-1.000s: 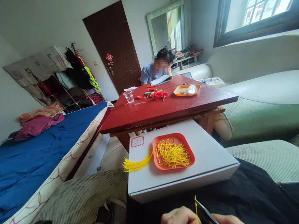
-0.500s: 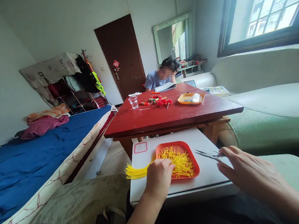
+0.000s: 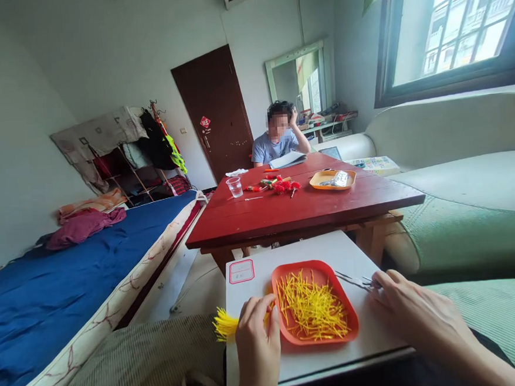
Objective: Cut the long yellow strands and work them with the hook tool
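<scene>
A white box (image 3: pixel 313 362) lies across my lap with an orange tray (image 3: pixel 315 336) of short yellow strand pieces (image 3: pixel 312 310) on it. My left hand (image 3: pixel 258 340) is left of the tray, fingers closed round a bundle of long yellow strands (image 3: pixel 225 326) that sticks out over the box's left edge. My right hand (image 3: pixel 413 314) rests on the box right of the tray, fingers curled on small metal scissors (image 3: pixel 354 280) whose blades point at the tray.
A red low table (image 3: pixel 303 210) stands beyond the box with a plastic cup (image 3: pixel 235 186), red bits and a yellow tray (image 3: pixel 332 180). A person sits at its far end. A blue bed (image 3: pixel 69 276) is at left, a green sofa (image 3: pixel 465 202) at right.
My left hand moved off the tray to the long strand bundle at its left. My right hand with the scissors drew slightly closer to the tray. The view tilted up.
</scene>
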The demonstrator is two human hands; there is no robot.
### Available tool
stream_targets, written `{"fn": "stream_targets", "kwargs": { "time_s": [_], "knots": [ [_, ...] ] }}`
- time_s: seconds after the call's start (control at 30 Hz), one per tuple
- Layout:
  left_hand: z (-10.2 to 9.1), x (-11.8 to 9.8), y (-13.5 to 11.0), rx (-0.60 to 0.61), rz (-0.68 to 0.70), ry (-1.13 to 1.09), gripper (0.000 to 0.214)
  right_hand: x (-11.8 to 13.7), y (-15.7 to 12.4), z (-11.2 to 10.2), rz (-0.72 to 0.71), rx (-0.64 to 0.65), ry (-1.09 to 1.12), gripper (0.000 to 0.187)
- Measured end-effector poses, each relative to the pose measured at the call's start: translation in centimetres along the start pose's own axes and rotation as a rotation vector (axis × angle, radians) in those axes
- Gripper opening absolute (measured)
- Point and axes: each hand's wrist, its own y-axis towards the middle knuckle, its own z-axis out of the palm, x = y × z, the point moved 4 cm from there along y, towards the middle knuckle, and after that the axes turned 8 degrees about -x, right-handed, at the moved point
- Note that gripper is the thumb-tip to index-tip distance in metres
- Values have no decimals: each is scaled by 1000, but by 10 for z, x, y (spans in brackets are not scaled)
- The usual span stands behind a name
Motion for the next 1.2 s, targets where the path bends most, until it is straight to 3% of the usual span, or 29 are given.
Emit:
{"fn": "stream_targets", "kwargs": {
  "time_s": [0.2, 0.43, 0.73, 1.07, 1.2],
  "knots": [
    [-3, 11, -3, -31, -18, -35, 22, 1, 0, 8, -52, -42, 67, 18],
    [8, 28, -6, -120, -72, -101, 22, -4, 0, 18, -76, -95, 104, 22],
    [-9, 14, -14, -137, -7, -166, 19, -3, -6, 15, -53, -111, 129, 22],
    [1, 17, 2, -23, -111, -63, 23, -7, 1, 19, -55, 4, 144, 29],
    [-9, 18, 8, 56, -150, 0, 20, -10, 8, 19, -61, -7, 177, 31]
  ]
}}
